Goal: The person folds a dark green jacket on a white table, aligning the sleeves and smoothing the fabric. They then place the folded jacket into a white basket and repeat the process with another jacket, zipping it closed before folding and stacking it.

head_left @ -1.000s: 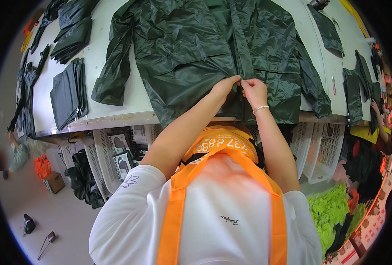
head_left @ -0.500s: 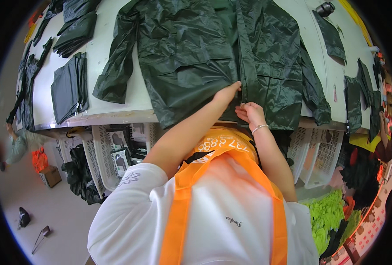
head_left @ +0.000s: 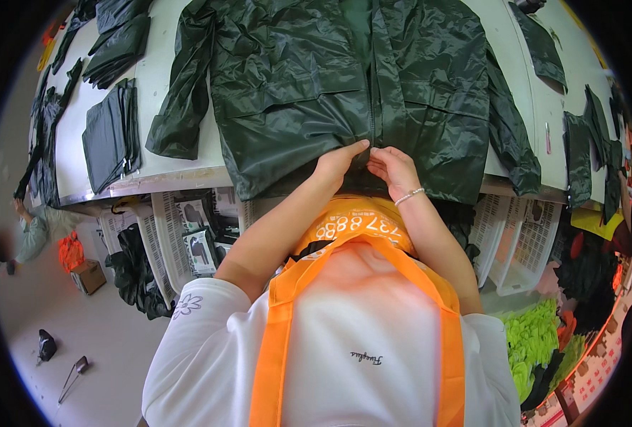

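Observation:
A dark green, shiny rain jacket [head_left: 294,92] lies spread on the white table, its sleeves out to both sides and its hem toward me. Down its middle runs the front zipper [head_left: 372,107]. My left hand [head_left: 338,160] is closed on the left front edge near the bottom of the zipper, thumb stretched along it. Close beside it, my right hand [head_left: 393,169] pinches the right front edge at the hem with its fingers curled. The fingertips nearly meet, and they hide the zipper's lower end.
Folded dark garments [head_left: 113,135] lie on the table [head_left: 173,174] at left, others [head_left: 578,153] at right. White plastic baskets [head_left: 526,242] stand beneath the table edge. Bright green cloth [head_left: 533,341] is heaped at lower right. A person [head_left: 27,235] is at far left.
My left hand has come down along the zipper edge toward the hem, and my right hand has moved slightly up and left. The two front edges now lie closer together at the bottom.

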Available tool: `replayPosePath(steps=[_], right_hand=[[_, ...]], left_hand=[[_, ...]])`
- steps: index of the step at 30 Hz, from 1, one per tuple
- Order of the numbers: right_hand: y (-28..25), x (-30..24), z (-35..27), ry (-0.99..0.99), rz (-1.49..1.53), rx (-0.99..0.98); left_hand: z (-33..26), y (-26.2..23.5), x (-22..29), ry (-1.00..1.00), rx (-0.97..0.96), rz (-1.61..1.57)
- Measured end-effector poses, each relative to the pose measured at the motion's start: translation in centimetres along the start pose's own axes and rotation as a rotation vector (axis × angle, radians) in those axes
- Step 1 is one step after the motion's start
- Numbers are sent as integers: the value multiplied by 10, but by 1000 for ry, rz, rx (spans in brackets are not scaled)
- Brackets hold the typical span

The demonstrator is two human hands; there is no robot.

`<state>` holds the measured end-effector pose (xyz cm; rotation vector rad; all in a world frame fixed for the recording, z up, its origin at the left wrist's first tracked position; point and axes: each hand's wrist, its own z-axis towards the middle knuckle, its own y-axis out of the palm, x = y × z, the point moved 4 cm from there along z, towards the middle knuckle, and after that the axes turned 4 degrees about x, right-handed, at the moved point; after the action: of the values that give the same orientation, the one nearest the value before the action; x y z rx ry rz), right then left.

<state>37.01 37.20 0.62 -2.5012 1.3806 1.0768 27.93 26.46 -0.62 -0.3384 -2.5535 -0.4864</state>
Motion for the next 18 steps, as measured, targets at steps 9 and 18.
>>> replayPosePath(steps=[9, 18], right_hand=[[1, -4, -5, -19, 39, 19], [0, -3, -4, -27, 91, 3]], left_hand=[[2, -4, -4, 17, 50, -3], [-10, -1, -1, 29, 186, 294]])
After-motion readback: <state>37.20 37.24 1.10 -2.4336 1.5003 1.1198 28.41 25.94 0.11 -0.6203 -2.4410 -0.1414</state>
